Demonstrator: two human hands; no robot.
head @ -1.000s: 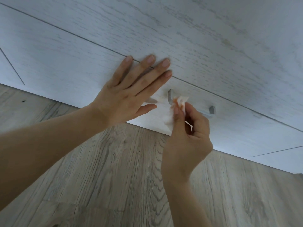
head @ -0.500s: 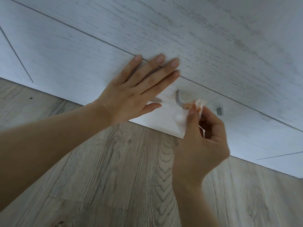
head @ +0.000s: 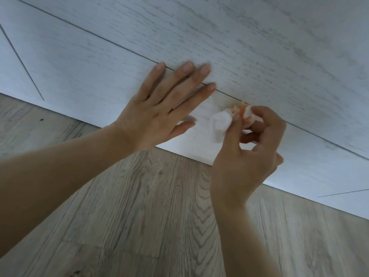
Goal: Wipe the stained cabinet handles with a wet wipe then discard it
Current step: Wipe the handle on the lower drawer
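mid-wipe here: left hand [head: 159, 108] flat on the cabinet [head: 259, 47], fingers straight, right hand [head: 245, 156] at its 3 o'clock pinching the orange-stained wipe [head: 229, 120] over the hidden handle, so next I'd guess more rubbing, then binning it

Left hand [head: 159, 108] flat, fingers straight and spread, forearm extended; right hand [head: 245, 154] raised, fingers curled, thumb and fingertips pinching together.
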